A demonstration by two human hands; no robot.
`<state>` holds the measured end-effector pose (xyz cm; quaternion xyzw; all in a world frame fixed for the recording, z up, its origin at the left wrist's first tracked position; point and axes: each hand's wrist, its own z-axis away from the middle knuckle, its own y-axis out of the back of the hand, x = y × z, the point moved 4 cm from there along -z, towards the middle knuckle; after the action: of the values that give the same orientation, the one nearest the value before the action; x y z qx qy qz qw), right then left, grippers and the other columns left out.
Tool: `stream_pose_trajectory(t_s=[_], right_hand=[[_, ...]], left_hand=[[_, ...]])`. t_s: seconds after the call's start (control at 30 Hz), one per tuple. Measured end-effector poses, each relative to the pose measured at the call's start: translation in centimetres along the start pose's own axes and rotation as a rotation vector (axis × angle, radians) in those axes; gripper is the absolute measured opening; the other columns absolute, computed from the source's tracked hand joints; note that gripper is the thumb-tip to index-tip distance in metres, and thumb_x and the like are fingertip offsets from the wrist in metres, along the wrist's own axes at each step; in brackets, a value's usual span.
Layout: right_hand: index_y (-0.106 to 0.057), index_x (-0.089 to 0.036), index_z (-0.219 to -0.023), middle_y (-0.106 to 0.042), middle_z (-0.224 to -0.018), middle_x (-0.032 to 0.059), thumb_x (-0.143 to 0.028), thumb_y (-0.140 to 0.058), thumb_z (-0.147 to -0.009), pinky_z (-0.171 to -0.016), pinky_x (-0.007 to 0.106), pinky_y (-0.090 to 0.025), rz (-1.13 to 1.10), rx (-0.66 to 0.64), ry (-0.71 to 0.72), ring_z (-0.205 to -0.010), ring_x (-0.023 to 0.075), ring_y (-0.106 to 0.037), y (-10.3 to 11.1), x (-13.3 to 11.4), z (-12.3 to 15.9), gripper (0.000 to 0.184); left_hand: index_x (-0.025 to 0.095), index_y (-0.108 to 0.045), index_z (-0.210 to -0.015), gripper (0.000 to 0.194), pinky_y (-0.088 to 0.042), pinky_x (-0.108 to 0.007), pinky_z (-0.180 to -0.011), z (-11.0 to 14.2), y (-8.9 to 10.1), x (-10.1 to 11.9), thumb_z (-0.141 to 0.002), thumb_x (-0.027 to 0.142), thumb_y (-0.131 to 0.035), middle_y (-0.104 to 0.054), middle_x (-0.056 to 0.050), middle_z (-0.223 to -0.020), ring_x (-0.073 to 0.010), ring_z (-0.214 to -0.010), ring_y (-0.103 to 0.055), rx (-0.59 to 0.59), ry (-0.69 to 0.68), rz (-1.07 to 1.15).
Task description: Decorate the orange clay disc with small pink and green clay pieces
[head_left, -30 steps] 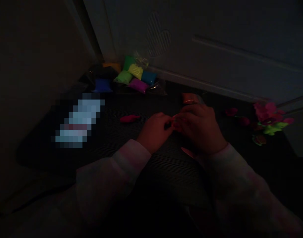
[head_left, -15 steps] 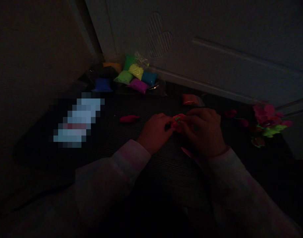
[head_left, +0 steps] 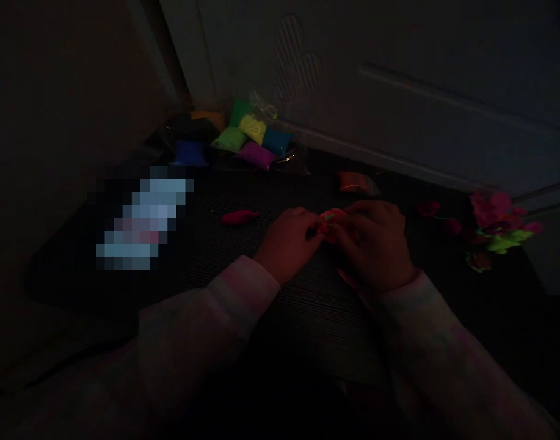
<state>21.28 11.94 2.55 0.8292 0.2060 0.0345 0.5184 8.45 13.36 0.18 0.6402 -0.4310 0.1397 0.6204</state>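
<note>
The scene is very dark. My left hand point(head_left: 286, 241) and my right hand point(head_left: 375, 244) meet over a dark ribbed mat point(head_left: 270, 287). Both have their fingers curled round a small red clay piece point(head_left: 331, 223) held between them, with a green speck on it. A flat pink sliver point(head_left: 348, 279) lies on the mat under my right wrist. Both arms wear pale long sleeves.
Several small bags of coloured clay point(head_left: 243, 137) are piled at the back by a pale panelled door. A pink clay lump point(head_left: 238, 216) lies left of my hands, an orange bag point(head_left: 355, 181) behind them. Pink and green clay flowers point(head_left: 494, 223) sit at the right. A blurred-out object point(head_left: 145, 223) lies at the left.
My right hand has shifted slightly left and down, turning the red clay piece between both hands. The left hand has hardly moved.
</note>
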Motion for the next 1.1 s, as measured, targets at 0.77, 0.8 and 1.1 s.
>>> stream_pose_trajectory(t_s=[0.77, 0.8, 1.1], right_hand=[[-0.063, -0.022, -0.072, -0.060, -0.090, 0.0037, -0.031, -0.056, -0.073, -0.073, 0.040, -0.035, -0.069, 0.026, -0.056, -0.090, 0.0238, -0.050, -0.13, 0.45, 0.19, 0.011], [-0.063, -0.022, -0.071, -0.060, -0.090, 0.0038, -0.031, -0.056, -0.073, -0.073, 0.040, -0.035, -0.067, 0.023, -0.058, -0.090, 0.0240, -0.050, -0.13, 0.46, 0.21, 0.011], [-0.064, -0.022, -0.072, -0.060, -0.093, 0.0045, -0.033, -0.057, -0.071, -0.075, 0.042, -0.034, -0.023, -0.030, -0.058, -0.092, 0.0255, -0.048, -0.01, 0.43, 0.30, 0.013]], left_hand=[[0.018, -0.061, -0.082, 0.011, -0.041, -0.028, -0.072, -0.02, -0.02, -0.01, -0.073, 0.019, -0.054, -0.057, -0.001, -0.081, -0.0149, -0.079, -0.052, 0.006, -0.007, -0.006], [0.018, -0.061, -0.082, 0.011, -0.041, -0.028, -0.072, -0.02, -0.03, -0.01, -0.074, 0.019, -0.054, -0.057, -0.001, -0.081, -0.0150, -0.079, -0.052, 0.003, -0.004, -0.008], [0.017, -0.061, -0.085, 0.013, -0.041, -0.029, -0.072, -0.05, -0.02, 0.06, -0.074, 0.020, -0.053, -0.058, -0.002, -0.082, -0.0154, -0.080, -0.052, -0.001, -0.001, -0.012]])
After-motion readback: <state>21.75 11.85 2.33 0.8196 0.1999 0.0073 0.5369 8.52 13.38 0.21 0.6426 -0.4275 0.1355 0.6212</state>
